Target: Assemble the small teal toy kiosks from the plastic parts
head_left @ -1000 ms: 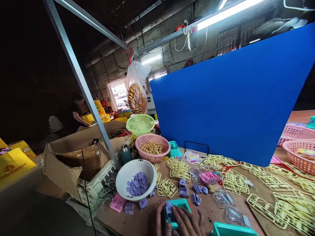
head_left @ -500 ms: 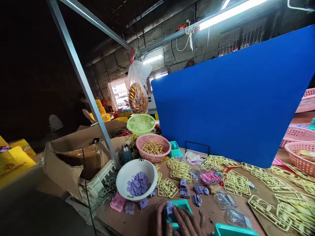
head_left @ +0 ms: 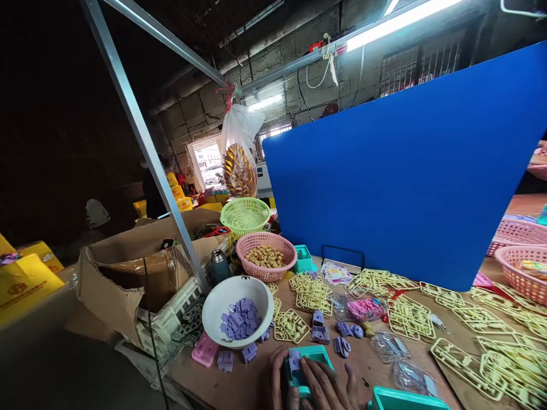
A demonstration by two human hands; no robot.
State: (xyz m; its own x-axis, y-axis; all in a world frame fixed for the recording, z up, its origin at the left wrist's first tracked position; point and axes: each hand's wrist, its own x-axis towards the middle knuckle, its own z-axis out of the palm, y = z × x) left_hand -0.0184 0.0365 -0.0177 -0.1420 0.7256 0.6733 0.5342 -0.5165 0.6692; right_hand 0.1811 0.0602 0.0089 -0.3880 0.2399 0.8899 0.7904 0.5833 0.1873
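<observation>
Well beyond both hands, a tall blue board (head_left: 410, 171) stands on the worktable (head_left: 239, 387) and blocks what lies behind it. Away to the left of the left hand sits an open cardboard box (head_left: 128, 273). Ahead of the hands and to their right, many yellow part frames (head_left: 405, 313) are spread flat, all of them with pieces not yet broken out. Ahead and to the left is a pink basket (head_left: 265, 257) of tan pieces, and nearer, just up and left of the left hand, a white bowl (head_left: 237, 304) holding a good heap of purple pieces (head_left: 239, 320), with a few more loose on the table beside it. So most of the stock looks untouched. A second teal tray (head_left: 405, 400) lies just right of the right hand. The left hand (head_left: 280, 381) grips the left edge of a teal tray (head_left: 308, 367) at the bottom of the view, fingers curled on it. The right hand (head_left: 329, 387) lies flat across the tray, fingers spread, pressing rather than pinching. A purple block (head_left: 294, 361) sits in the tray between the two hands; by the look of it, it is being seated, and this one assembly is not yet finished
</observation>
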